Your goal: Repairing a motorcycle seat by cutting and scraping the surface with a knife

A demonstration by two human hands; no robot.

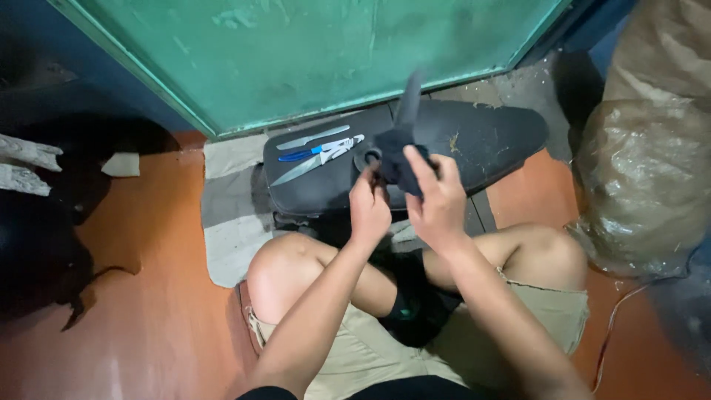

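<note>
Holding a dark cloth point(400, 159) bunched in both closed hands, left hand point(368, 207) and right hand point(438, 201); risk noted: 3 knives point(315, 153) just beside, where a stray reach could be cut.

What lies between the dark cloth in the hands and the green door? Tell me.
In the head view, only the far edge of the black seat and a strip of bare floor lie between the dark cloth and the green door.

The black seat point(489, 137) carries three knives point(315, 153) at its left end; its right end is bare. Both hands point(404, 196) occupy the near edge at the middle. A green door point(311, 52) blocks the far side, and plastic-wrapped bundles point(644, 178) block the right. Open orange floor point(155, 296) lies left.
</note>
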